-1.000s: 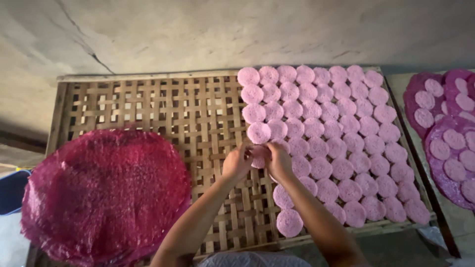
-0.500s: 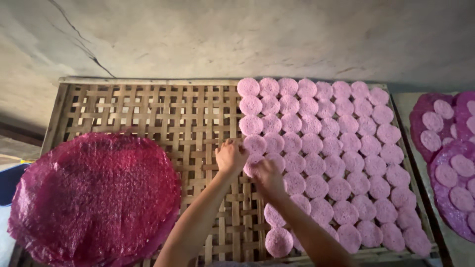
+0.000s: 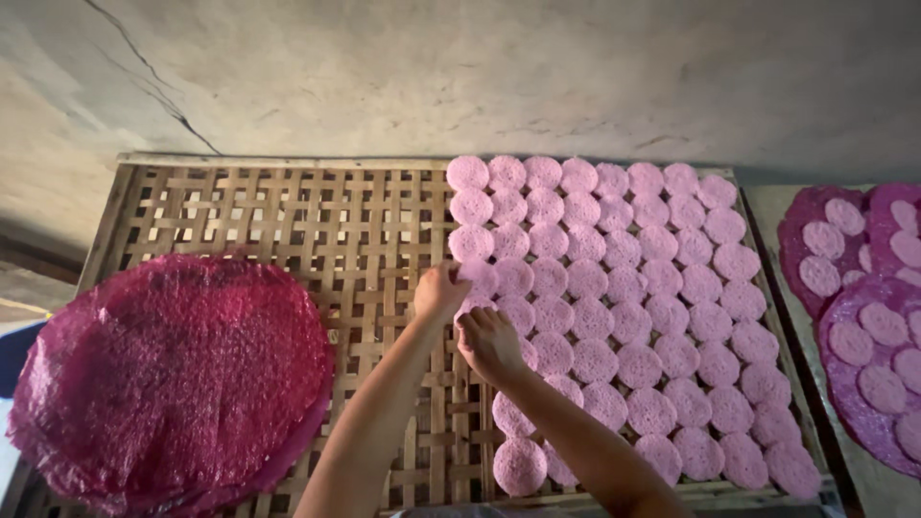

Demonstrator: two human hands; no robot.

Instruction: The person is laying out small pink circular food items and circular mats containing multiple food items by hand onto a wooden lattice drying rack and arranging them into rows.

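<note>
A woven bamboo rack [image 3: 288, 206] lies below me, its right half covered with rows of small pink round discs [image 3: 633, 278]. My left hand [image 3: 439, 293] pinches the edge of one pink disc [image 3: 477, 275] at the left edge of the rows. Just below it, my right hand [image 3: 489, 343] rests with curled fingers on the discs; what it holds is hidden. Both forearms reach up from the bottom of the view.
A large dark magenta bumpy round sheet [image 3: 168, 374] lies over the rack's left front corner. More dark round sheets with pink discs [image 3: 863, 317] sit at the far right. A grey cracked wall [image 3: 460, 77] runs behind the rack.
Both hands moved up the left edge of the disc rows, from the lower middle toward the third or fourth row. The view shifted slightly.
</note>
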